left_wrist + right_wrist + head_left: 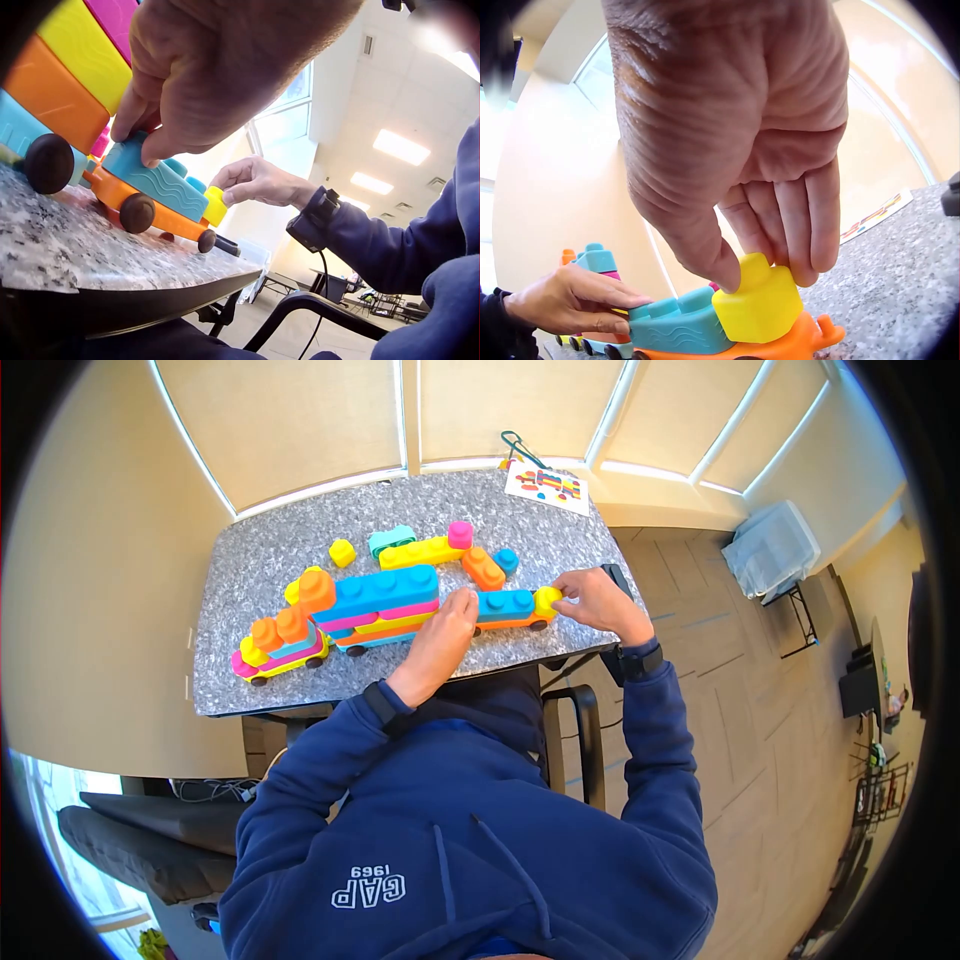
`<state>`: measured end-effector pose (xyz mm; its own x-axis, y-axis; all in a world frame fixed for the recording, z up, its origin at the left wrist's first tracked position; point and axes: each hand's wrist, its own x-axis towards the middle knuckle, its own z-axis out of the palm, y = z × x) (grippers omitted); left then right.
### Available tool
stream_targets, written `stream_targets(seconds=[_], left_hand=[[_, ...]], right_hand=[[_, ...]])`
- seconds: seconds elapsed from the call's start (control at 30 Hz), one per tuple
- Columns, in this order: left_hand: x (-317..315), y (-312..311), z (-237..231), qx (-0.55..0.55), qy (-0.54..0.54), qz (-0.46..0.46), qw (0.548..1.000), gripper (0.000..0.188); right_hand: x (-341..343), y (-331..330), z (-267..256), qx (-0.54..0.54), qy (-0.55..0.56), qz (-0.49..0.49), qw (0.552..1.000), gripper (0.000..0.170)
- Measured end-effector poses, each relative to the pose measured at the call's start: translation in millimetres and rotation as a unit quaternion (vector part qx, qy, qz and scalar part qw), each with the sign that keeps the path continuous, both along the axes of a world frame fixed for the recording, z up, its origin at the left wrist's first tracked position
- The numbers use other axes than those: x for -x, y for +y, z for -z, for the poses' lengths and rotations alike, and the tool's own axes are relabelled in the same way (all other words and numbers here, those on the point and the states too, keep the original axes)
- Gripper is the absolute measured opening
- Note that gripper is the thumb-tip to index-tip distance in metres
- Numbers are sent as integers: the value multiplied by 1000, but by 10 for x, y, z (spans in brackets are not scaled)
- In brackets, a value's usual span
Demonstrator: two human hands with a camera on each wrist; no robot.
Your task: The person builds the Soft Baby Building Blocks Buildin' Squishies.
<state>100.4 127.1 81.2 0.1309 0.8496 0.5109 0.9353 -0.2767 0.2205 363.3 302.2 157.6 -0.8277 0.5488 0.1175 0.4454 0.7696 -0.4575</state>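
My right hand (600, 607) pinches a yellow block (761, 304) between thumb and fingers. That block sits on the end of an orange wheeled base (802, 339), beside a wavy-sided blue block (682, 322). My left hand (217, 75) grips the other end of the blue block, thumb along its near side and fingers at its top. To the left of this hand in the head view, taller wheeled cars carry stacked blue (385, 590), pink, yellow and orange blocks. At the far left stands a small yellow wheeled car (285, 668) topped with orange blocks.
Behind the train lie a long yellow block (420, 552) with a pink one on it, an orange block (484, 568), a small blue block (506, 562), a teal piece (391, 540) and a yellow block (342, 552). A picture sheet (548, 487) rests at the table's back right.
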Motion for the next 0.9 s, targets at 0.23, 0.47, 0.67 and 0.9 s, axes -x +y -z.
stream_targets(seconds=[0.23, 0.47, 0.67, 0.9], left_hand=[[5, 12, 12, -11, 5, 6, 1000, 38], [8, 12, 20, -4, -1, 4, 1000, 37], [14, -10, -72, 94, -47, 6, 994, 40], [68, -181, -64, -74, -53, 36, 995, 32]], right_hand=[[56, 83, 88, -43, -7, -29, 999, 29], [85, 47, 100, -34, -14, -28, 999, 29], [56, 83, 161, -28, 3, -37, 999, 28], [144, 78, 110, -4, -59, -3, 998, 25]])
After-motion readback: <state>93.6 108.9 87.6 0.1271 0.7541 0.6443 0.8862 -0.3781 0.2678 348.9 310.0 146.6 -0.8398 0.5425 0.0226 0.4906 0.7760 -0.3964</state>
